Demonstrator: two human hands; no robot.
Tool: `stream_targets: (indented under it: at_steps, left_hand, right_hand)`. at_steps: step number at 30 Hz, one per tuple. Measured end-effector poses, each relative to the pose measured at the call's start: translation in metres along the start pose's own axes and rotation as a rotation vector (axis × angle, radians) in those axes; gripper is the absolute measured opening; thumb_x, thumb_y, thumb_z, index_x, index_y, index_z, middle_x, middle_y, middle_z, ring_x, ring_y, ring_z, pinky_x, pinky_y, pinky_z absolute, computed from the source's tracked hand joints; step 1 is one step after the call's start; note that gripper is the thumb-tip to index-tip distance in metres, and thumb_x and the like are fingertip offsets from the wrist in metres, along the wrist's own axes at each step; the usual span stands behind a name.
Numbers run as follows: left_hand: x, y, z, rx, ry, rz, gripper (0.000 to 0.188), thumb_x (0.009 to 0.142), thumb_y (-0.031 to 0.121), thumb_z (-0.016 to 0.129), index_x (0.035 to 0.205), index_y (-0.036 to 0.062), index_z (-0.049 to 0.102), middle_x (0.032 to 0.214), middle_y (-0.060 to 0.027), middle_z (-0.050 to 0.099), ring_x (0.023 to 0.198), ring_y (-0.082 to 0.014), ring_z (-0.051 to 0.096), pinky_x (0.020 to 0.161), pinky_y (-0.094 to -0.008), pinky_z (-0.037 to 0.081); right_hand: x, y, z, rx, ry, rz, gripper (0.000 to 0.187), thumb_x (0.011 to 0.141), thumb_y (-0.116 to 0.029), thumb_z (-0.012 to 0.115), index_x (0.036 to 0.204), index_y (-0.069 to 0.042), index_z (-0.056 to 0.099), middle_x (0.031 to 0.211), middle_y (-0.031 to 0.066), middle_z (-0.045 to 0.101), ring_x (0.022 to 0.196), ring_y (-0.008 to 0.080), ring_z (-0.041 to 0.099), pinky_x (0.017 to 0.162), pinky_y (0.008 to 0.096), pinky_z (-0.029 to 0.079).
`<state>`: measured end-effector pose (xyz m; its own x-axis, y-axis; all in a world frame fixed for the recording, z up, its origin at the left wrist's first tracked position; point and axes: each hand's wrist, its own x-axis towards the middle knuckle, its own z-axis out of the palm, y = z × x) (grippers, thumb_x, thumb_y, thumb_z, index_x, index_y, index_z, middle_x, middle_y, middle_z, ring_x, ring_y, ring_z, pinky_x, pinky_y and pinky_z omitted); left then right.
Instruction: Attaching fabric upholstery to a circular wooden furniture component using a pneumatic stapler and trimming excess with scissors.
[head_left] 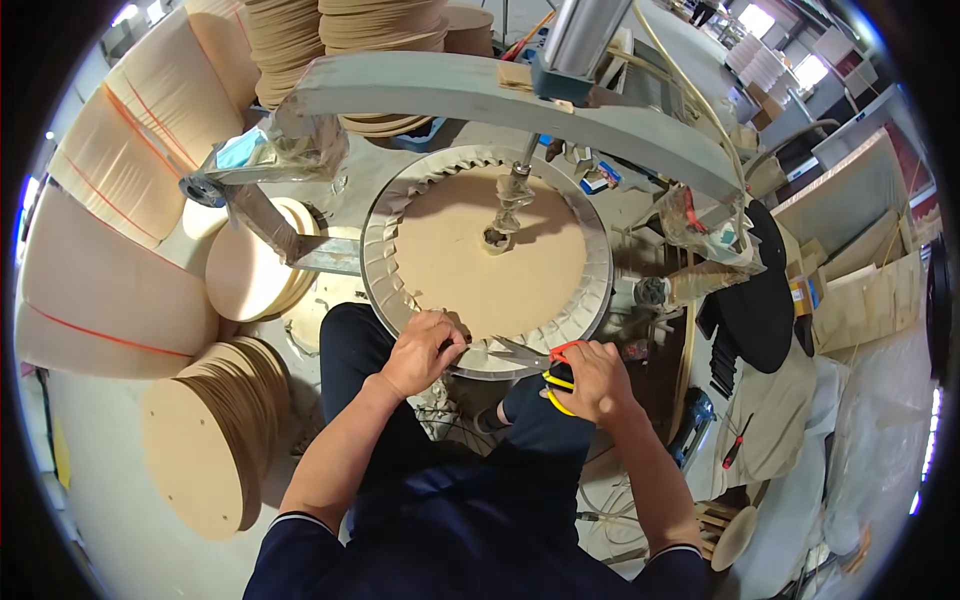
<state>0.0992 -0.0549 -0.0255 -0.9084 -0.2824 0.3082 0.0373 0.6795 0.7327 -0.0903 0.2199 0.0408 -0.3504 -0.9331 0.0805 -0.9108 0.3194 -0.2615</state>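
A round wooden disc [470, 285] lies inside a metal ring, with pale pleated cloth [385, 235] folded inward over its rim. At the near rim my right hand [597, 382] grips scissors [560, 378] with red and yellow handles. Their blades are spread and point left, over the cloth edge. My left hand [424, 354] rests at the near-left rim, its thumb and fingers pinched together beside the folds. What lies between those fingertips is hidden. Over the disc's middle, a plastic-wrapped rod [515, 195] comes down from a cylinder [580, 40].
A grey metal frame [420, 85] arches over the disc. Stacked wooden discs [200, 450] stand at the left, near large wrapped rolls [110, 290]. A black round pad [755, 300] and a screwdriver [737, 443] lie at the right. Boards [860, 220] lean farther right.
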Motion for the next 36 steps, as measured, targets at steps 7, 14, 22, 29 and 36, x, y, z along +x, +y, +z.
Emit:
stream_targets:
  at_steps: [7, 14, 22, 29, 36]
  left_hand:
    - [0.001, -0.004, -0.003, -0.009, 0.025, 0.011, 0.011, 0.089, 0.009, 0.077, 0.092, 0.0075, 0.067, 0.095, -0.0103, 0.066, 0.097, -0.0355, 0.064, 0.091, -0.0435, 0.051]
    - [0.001, -0.008, 0.001, -0.003, 0.061, -0.014, 0.01, 0.089, 0.01, 0.077, 0.092, 0.0069, 0.068, 0.096, -0.0099, 0.067, 0.097, -0.0348, 0.065, 0.089, -0.0431, 0.052]
    - [0.0, -0.012, 0.007, 0.02, 0.088, -0.015, 0.01, 0.091, 0.013, 0.077, 0.092, 0.0058, 0.07, 0.097, -0.0098, 0.067, 0.098, -0.0344, 0.065, 0.089, -0.0435, 0.052]
    - [-0.002, -0.004, 0.013, 0.018, 0.157, -0.005, 0.011, 0.089, 0.015, 0.08, 0.094, 0.0066, 0.075, 0.1, -0.0099, 0.069, 0.103, -0.0337, 0.065, 0.093, -0.043, 0.053]
    - [-0.001, 0.005, 0.026, -0.072, 0.229, -0.167, 0.011, 0.089, 0.013, 0.083, 0.096, 0.0061, 0.078, 0.108, -0.0111, 0.07, 0.108, -0.0328, 0.066, 0.094, -0.0397, 0.054]
  right_hand:
    - [0.027, 0.003, 0.026, -0.173, -0.038, -0.136, 0.049, 0.079, -0.051, 0.086, 0.105, -0.012, 0.071, 0.094, 0.0073, 0.072, 0.095, 0.0238, 0.07, 0.09, 0.0378, 0.046]
    - [0.033, 0.003, 0.033, -0.279, -0.005, -0.232, 0.047, 0.079, -0.056, 0.084, 0.092, -0.014, 0.069, 0.08, 0.0047, 0.07, 0.078, 0.0213, 0.071, 0.084, 0.0356, 0.047]
    - [0.023, -0.01, 0.032, -0.276, -0.114, -0.112, 0.049, 0.079, -0.06, 0.083, 0.094, -0.015, 0.069, 0.077, 0.0041, 0.07, 0.076, 0.0217, 0.071, 0.08, 0.0361, 0.047]
    - [0.025, -0.042, 0.034, -0.322, -0.076, -0.052, 0.05, 0.085, -0.061, 0.079, 0.097, -0.013, 0.07, 0.085, 0.0041, 0.073, 0.083, 0.0218, 0.072, 0.086, 0.0384, 0.045]
    - [0.008, -0.036, 0.064, -0.215, -0.049, 0.001, 0.057, 0.088, -0.068, 0.073, 0.092, -0.012, 0.066, 0.066, 0.0038, 0.069, 0.057, 0.0252, 0.066, 0.073, 0.041, 0.047]
